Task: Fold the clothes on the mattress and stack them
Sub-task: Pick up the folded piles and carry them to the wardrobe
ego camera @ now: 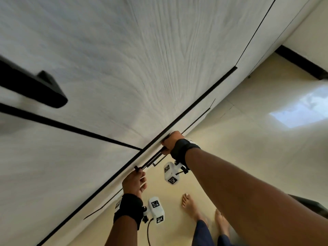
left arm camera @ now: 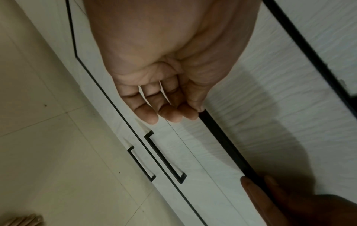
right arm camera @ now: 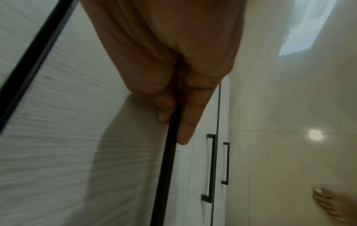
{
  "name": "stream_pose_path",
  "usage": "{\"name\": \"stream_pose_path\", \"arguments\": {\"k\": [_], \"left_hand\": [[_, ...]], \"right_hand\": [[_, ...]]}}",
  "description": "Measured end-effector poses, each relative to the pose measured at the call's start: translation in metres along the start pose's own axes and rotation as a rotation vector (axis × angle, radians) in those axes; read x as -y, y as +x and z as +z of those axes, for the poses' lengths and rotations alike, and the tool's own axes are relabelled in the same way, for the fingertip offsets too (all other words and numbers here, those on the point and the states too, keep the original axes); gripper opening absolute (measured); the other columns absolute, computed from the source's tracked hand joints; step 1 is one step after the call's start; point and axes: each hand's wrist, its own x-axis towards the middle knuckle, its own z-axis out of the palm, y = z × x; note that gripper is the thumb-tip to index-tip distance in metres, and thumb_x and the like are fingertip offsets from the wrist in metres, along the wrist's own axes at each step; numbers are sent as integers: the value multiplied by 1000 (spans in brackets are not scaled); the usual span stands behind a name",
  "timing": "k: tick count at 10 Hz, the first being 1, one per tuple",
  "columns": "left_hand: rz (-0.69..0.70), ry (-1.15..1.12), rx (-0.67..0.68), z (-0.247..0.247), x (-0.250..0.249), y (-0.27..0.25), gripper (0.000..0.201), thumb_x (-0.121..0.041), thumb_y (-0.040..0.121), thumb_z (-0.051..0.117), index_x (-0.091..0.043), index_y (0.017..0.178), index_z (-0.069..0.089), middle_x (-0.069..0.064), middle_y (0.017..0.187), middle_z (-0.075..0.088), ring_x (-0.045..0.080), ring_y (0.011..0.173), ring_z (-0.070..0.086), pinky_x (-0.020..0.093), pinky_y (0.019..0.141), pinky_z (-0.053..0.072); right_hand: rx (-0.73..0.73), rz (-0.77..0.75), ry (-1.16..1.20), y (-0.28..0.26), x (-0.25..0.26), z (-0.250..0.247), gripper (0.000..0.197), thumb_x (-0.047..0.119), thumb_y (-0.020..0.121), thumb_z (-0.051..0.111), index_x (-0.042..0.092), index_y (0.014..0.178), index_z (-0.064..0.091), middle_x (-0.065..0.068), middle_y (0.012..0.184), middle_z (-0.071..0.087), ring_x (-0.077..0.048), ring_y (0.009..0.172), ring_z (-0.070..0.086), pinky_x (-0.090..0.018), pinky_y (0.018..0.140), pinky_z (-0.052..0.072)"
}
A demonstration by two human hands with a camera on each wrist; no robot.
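a home bedroom, white wood-grain wardrobe doors (ego camera: 124,59) with black bar handles (right arm camera: 210,168), glossy cream floor tiles (ego camera: 257,139), bare feet (ego camera: 190,205)

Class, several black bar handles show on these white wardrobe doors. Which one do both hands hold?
The long handle on the big door: the left hand pinches one end, the right hand grips farther along. The two short handles on the narrow doors are untouched.

text: none readable | signs: black-and-white square marker codes on white wrist camera boxes (ego camera: 156,209)
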Motion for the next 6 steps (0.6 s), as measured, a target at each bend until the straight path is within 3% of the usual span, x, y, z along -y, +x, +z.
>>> {"name": "stream_pose_path", "arguments": {"k": [1, 2, 3, 4, 5, 6], "left_hand": [[28, 98, 8, 1, -11, 6, 17, -12, 100, 63, -10, 85, 69, -1, 68, 66, 17, 68, 56, 33, 66, 43], [36, 179, -11, 7, -20, 13, 22, -12, 101, 61, -9, 81, 67, 3, 74, 66, 17, 68, 58, 32, 64, 44], [24, 206, -18, 9, -25, 10, 20, -13, 102, 60, -7, 84, 67, 3, 80, 67, 17, 69, 58, 32, 64, 45], [41, 207, 23, 4, -26, 6, 15, -11, 102, 60, -7, 90, 67, 8, 87, 68, 19, 71, 60, 33, 65, 46], [75, 214, 123, -8, -38, -14, 12, -11, 98, 66, -10, 109, 70, 7, 96, 74, 22, 83, 67, 35, 71, 52], [104, 143, 223, -33, -40, -41, 25, -12, 98, 66, -22, 121, 67, 5, 107, 77, 26, 100, 71, 44, 86, 55]], "right_hand": [[6, 17, 59, 3, 8, 1, 13, 18, 92, 75, 8, 98, 70, -12, 79, 78, -22, 60, 76, -33, 58, 64], [-19, -5, 67, 2, 13, 1, 18, 14, 94, 73, 6, 108, 68, -15, 97, 75, -22, 62, 72, -19, 37, 48], [-21, -16, 40, 1, 12, 0, 16, 17, 94, 73, 7, 106, 68, -9, 86, 75, -14, 53, 71, -17, 37, 46], [1, -67, 19, 2, 4, -1, 15, 21, 89, 79, 10, 96, 73, -6, 77, 76, -12, 52, 70, -26, 55, 61], [74, -75, 137, -18, -1, -7, 19, 22, 93, 76, 7, 104, 74, -14, 83, 75, -24, 61, 70, -33, 62, 64], [134, -74, 182, -47, -19, -24, 26, 25, 98, 70, 5, 114, 70, -11, 90, 74, -22, 69, 69, -32, 59, 58]]}}
